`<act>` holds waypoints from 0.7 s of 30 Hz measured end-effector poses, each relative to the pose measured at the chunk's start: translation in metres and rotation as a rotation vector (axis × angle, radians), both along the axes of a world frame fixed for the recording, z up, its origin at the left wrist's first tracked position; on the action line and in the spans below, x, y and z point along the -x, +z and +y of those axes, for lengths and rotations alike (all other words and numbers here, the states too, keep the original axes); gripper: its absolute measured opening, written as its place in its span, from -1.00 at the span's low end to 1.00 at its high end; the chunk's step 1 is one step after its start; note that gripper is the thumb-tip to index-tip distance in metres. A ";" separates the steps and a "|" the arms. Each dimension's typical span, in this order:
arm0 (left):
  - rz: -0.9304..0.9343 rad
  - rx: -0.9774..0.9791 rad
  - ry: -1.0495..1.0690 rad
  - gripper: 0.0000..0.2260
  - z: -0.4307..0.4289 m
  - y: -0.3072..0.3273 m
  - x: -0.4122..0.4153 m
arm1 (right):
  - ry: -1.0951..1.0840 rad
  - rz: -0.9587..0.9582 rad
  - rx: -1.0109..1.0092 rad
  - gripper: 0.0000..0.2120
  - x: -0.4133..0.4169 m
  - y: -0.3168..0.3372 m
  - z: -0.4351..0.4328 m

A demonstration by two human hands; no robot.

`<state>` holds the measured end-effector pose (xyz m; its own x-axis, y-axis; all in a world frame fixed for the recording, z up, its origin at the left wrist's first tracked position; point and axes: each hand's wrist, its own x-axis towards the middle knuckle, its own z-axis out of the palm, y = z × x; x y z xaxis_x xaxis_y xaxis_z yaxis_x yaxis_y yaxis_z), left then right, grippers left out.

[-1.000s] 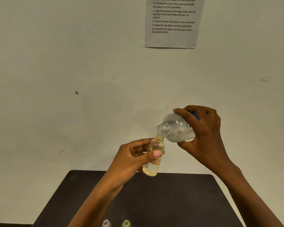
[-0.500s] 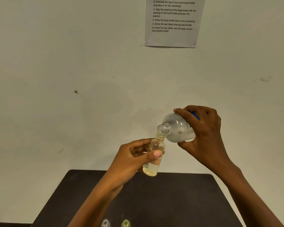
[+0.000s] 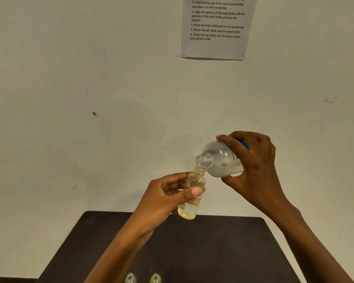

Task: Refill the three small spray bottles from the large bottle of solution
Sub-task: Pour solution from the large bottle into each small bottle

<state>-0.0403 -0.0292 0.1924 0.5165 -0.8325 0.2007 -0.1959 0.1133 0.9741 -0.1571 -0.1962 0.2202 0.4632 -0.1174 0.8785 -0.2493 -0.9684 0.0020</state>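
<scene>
The left hand [image 3: 164, 198] is closed around a small yellow bottle [image 3: 191, 198]. The thumb [image 3: 192, 193] presses on the front of it, and the other fingers curl behind it. The bottle has no cap and has some liquid at the bottom. The right hand [image 3: 251, 166] is wrapped around a big clear bottle [image 3: 220, 160], fingers over the top and thumb under it. The big bottle is tipped over, and its open mouth sits just above the small bottle's neck. Below the hands is a dark table [image 3: 223, 248]. Two more small bottle tops, one clear [image 3: 130, 278] and one green [image 3: 155, 278], peek up at its near edge. A paper with printed steps [image 3: 217, 27] hangs on the wall.
</scene>
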 end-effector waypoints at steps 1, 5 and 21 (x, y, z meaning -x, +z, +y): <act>-0.001 0.001 0.000 -0.55 0.000 0.000 0.000 | 0.000 0.000 0.003 -0.35 0.000 0.000 0.000; 0.010 0.005 -0.003 -0.56 0.001 0.000 0.001 | -0.002 0.001 0.003 -0.34 0.000 0.000 0.000; 0.017 0.002 0.001 -0.58 0.003 0.002 0.001 | -0.005 0.015 -0.008 -0.35 0.001 0.002 0.003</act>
<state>-0.0417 -0.0260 0.1945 0.5207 -0.8315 0.1937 -0.1796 0.1151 0.9770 -0.1583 -0.1935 0.2226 0.4754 -0.1268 0.8706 -0.2543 -0.9671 -0.0020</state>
